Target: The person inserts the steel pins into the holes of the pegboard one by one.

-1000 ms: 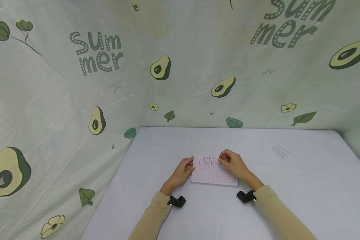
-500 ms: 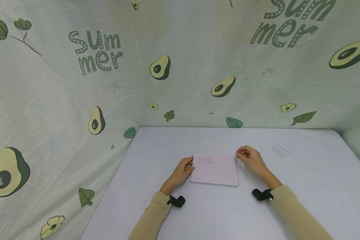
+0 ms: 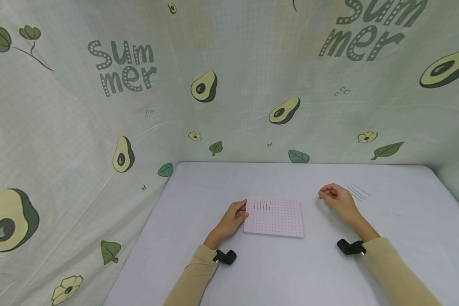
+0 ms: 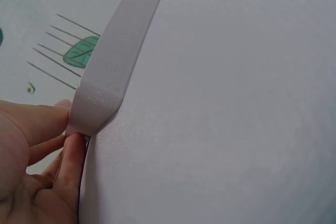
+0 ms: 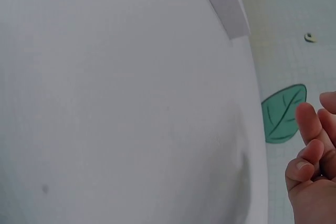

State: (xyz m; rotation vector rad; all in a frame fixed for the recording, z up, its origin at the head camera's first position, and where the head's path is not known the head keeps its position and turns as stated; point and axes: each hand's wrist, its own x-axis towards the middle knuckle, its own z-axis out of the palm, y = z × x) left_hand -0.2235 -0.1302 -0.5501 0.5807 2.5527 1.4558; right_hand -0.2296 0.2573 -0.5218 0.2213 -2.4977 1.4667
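Observation:
A flat pinkish-white board [image 3: 274, 223] with a grid of small dots or holes lies on the table. Several thin dark needle-like pins [image 3: 262, 205] stand in a row near its far left corner; in the left wrist view, these pins [image 4: 62, 51] stick out past the board's thick side [image 4: 110, 61]. My left hand [image 3: 231, 219] grips the left edge, thumb and fingertips at the corner. To the right of the board my right hand [image 3: 338, 202] is over the table, fingers loosely bent. Nothing shows between the fingers [image 5: 308, 121] in the right wrist view.
Several loose thin pins [image 3: 356, 193] lie on the white table [image 3: 275, 272], just beyond my right hand. A fabric backdrop [image 3: 245, 127] printed with avocados and leaves rises behind the table's far edge. Black wrist cameras [image 3: 225, 256] sit on both wrists.
My right hand has moved away from the board's far edge, rightward toward the loose pins. My left hand and the board have stayed in place.

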